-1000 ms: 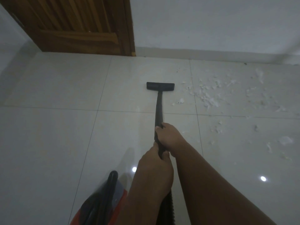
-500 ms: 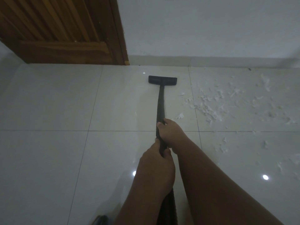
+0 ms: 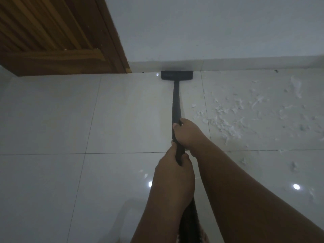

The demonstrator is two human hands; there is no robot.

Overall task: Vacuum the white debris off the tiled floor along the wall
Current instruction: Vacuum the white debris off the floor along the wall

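Against the pale skirting (image 3: 245, 63) at the foot of the white wall (image 3: 210, 28), the head view shows the black vacuum nozzle (image 3: 177, 75) lying flat on the tiled floor (image 3: 70, 137), its far edge touching or almost touching the skirting, just right of the wooden door (image 3: 49, 32). From the nozzle a black wand (image 3: 176, 102) runs straight back toward the person. Both of the 2 hands grip it. The right hand (image 3: 188, 135) is farther up the wand, fingers wrapped round it and thumb lying along the left side. The left hand (image 3: 173, 179) is just behind, curled round the wand's lower end, nearly touching the right. Below the left hand a ribbed black hose (image 3: 189, 223) leaves the bottom edge. The white debris (image 3: 226, 123) lies scattered over the tiles to the right of the wand, from near the skirting down past the grout line, apart from the nozzle. 2 bright light spots (image 3: 296, 186) reflect on the glossy floor.
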